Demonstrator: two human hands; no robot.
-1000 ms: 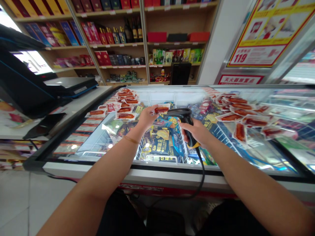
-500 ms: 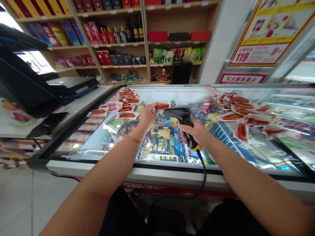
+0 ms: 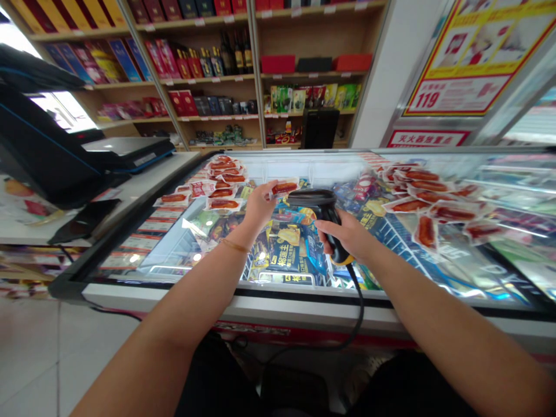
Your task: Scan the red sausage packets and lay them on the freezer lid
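My left hand (image 3: pixel 260 204) pinches the left end of a packaged sausage (image 3: pixel 285 188), a reddish-brown one in clear wrap, above the freezer. Closed round the handle of a black barcode scanner (image 3: pixel 313 199) is my right hand (image 3: pixel 343 234). The scanner's head points left, close to the sausage pack, and its cable hangs down over the freezer's front edge. On the glass to the left lies a group of packaged sausages (image 3: pixel 224 192). A second pile of packaged sausages (image 3: pixel 430 186) is spread on the right.
Under the glass of the chest freezer (image 3: pixel 278 296) are wire baskets and bagged goods (image 3: pixel 284 249). A counter with a scale (image 3: pixel 130 147) and a black screen (image 3: pixel 43 133) stands on the left. Stocked shelves (image 3: pixel 208 78) rise behind; a poster (image 3: pixel 469 63) hangs at right.
The packaged sausage in my left hand has shifted very slightly left. My right hand and the scanner stay almost in the same place.
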